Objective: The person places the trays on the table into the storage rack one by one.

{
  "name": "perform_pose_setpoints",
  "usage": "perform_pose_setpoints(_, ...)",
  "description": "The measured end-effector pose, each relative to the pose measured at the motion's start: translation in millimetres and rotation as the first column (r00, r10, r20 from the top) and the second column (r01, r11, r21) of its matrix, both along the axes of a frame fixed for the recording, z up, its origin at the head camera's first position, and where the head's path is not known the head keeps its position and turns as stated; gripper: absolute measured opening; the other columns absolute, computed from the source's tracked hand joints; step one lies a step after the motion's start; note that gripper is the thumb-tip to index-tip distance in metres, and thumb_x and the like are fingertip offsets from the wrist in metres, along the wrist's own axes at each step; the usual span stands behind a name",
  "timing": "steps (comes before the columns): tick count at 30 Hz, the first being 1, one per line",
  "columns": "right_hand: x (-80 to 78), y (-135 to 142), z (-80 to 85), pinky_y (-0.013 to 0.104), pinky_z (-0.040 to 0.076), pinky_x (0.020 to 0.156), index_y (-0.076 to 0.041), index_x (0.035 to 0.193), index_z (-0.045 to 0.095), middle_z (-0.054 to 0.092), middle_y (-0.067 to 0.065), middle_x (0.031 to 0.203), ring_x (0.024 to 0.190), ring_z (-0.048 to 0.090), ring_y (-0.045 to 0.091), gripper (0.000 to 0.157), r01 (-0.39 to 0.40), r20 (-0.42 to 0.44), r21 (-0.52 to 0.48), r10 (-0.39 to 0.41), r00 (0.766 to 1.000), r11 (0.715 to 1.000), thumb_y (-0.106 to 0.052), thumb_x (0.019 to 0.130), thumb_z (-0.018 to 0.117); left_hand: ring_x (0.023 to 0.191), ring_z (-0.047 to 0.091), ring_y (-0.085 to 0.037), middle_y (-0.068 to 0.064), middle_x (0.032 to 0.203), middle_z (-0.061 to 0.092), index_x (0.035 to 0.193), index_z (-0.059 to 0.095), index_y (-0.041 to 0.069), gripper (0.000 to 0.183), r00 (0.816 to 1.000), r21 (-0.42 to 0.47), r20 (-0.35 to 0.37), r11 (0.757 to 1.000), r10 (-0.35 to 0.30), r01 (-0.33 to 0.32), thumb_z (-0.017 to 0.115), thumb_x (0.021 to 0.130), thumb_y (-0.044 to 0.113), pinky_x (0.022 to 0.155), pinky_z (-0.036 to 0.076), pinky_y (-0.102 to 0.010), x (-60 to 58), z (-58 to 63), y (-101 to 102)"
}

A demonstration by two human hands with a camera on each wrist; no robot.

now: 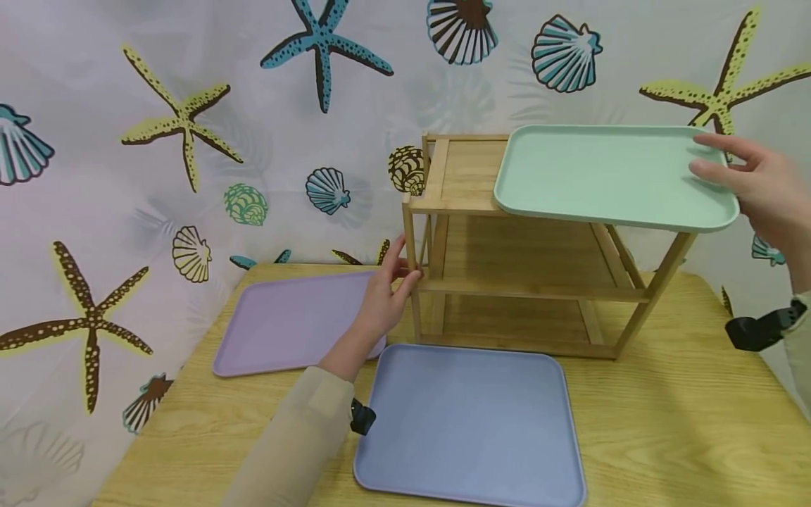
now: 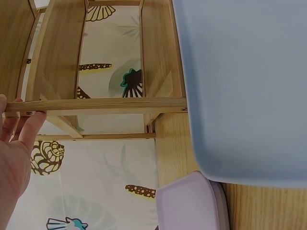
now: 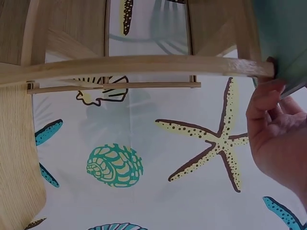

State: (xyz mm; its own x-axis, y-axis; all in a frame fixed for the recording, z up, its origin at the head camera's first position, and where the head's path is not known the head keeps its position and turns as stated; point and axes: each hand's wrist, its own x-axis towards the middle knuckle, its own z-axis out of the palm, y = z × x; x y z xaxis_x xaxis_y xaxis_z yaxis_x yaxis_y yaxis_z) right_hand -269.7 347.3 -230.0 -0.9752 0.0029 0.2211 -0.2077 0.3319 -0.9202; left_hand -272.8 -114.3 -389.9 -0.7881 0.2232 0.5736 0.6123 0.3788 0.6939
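Through my head camera, my left hand point(image 1: 383, 292) is curled round the front left post point(image 1: 410, 229) of the wooden rack point(image 1: 519, 257); my right hand point(image 1: 760, 172), partly closed, grips the right end of the green tray point(image 1: 608, 172), over the rack's right top corner. The lilac tray point(image 1: 291, 320) lies by the surface's point(image 1: 671, 436) far left corner, the blue tray point(image 1: 469, 422) before the rack.

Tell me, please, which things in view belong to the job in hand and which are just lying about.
In hand:
- mint-green tray, held by the right hand
- three-tier wooden rack, gripped by the left hand

Lying by, apparently unused now:
- lavender tray
- periwinkle-blue tray
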Motion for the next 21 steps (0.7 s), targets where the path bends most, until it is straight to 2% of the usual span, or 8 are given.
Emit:
perform_pose_setpoints(3, -8.8, -6.4, 0.3, 0.015, 0.049, 0.062, -0.014, 0.153, 0.033, 0.055, -0.016, 0.102, 0.071, 0.063, 0.001, 0.063, -0.011, 0.000, 0.068, 0.011, 1.000, 0.998, -0.021, 0.096, 0.061, 0.099, 0.063, -0.038, -0.023, 0.103, 0.062, 0.152, 0.024, 0.002, 0.062, 1.000, 0.011, 0.005, 1.000, -0.007, 0.007, 0.056, 0.098, 0.003, 0.075, 0.056, -0.046, 0.2, 0.2, -0.3)
perform_pose_setpoints(6, -16.7, -11.7, -0.3, 0.012, 0.046, 0.069, -0.017, 0.153, 0.032, 0.052, -0.002, 0.126, 0.077, 0.059, -0.002, 0.063, -0.040, 0.045, 0.105, 0.035, 0.998, 0.994, -0.023, 0.097, 0.061, 0.099, 0.063, -0.038, -0.023, 0.103, 0.062, 0.152, 0.025, 0.003, 0.062, 1.000, 0.020, 0.007, 1.000, -0.011, 0.011, 0.056, 0.098, 0.003, 0.076, 0.056, -0.046, 0.8, 0.4, -0.1)
perform_pose_setpoints(9, -22.6, -16.2, -1.9, 0.013, 0.040, 0.074, -0.021, 0.155, 0.028, 0.025, 0.010, 0.153, 0.083, 0.054, -0.002, 0.065, -0.085, 0.124, 0.174, 0.063, 0.990, 0.981, -0.030, 0.098, 0.058, 0.098, 0.063, -0.037, -0.022, 0.103, 0.063, 0.152, 0.025, 0.003, 0.062, 1.000, 0.027, 0.009, 1.000, -0.014, 0.013, 0.056, 0.098, 0.003, 0.076, 0.055, -0.046, 1.6, 1.2, -0.3)
perform_pose_setpoints(10, -24.0, -17.4, -2.1, 0.014, 0.039, 0.075, -0.022, 0.155, 0.026, 0.015, 0.012, 0.158, 0.086, 0.052, -0.001, 0.066, -0.098, 0.148, 0.198, 0.069, 0.987, 0.975, -0.033, 0.098, 0.057, 0.098, 0.063, -0.037, -0.022, 0.103, 0.063, 0.152, 0.026, 0.003, 0.062, 1.000, 0.030, 0.009, 0.999, -0.015, 0.015, 0.056, 0.098, 0.003, 0.076, 0.055, -0.046, 1.8, 1.3, -0.4)
perform_pose_setpoints(13, -26.3, -19.1, -3.0, 0.021, 0.035, 0.083, -0.021, 0.156, 0.021, 0.001, 0.013, 0.161, 0.097, 0.046, 0.007, 0.069, -0.127, 0.174, 0.269, 0.081, 0.981, 0.955, -0.038, 0.098, 0.055, 0.098, 0.063, -0.039, -0.023, 0.103, 0.063, 0.152, 0.026, 0.003, 0.061, 1.000, 0.042, 0.013, 0.999, -0.025, 0.025, 0.056, 0.098, 0.003, 0.076, 0.056, -0.048, 1.9, 1.0, -0.1)
perform_pose_setpoints(18, -28.0, -24.0, -2.3, 0.039, 0.026, 0.098, -0.015, 0.155, 0.027, 0.003, 0.014, 0.161, 0.126, 0.027, 0.030, 0.070, -0.103, 0.102, 0.384, 0.069, 0.992, 0.918, -0.040, 0.097, 0.057, 0.098, 0.062, -0.041, -0.025, 0.103, 0.062, 0.151, 0.026, 0.003, 0.061, 0.999, 0.053, 0.009, 0.998, -0.031, 0.030, 0.055, 0.098, 0.003, 0.075, 0.055, -0.050, 1.2, -1.3, 1.0)
perform_pose_setpoints(21, -28.8, -27.7, -0.9, 0.041, 0.029, 0.092, -0.010, 0.152, 0.032, 0.015, 0.020, 0.157, 0.120, 0.028, 0.035, 0.070, -0.073, 0.061, 0.453, 0.050, 0.997, 0.889, -0.041, 0.096, 0.059, 0.099, 0.062, -0.039, -0.024, 0.104, 0.063, 0.151, 0.026, 0.003, 0.061, 1.000, 0.045, 0.011, 0.999, -0.020, 0.020, 0.055, 0.098, 0.003, 0.074, 0.055, -0.049, 1.1, -1.5, 0.9)
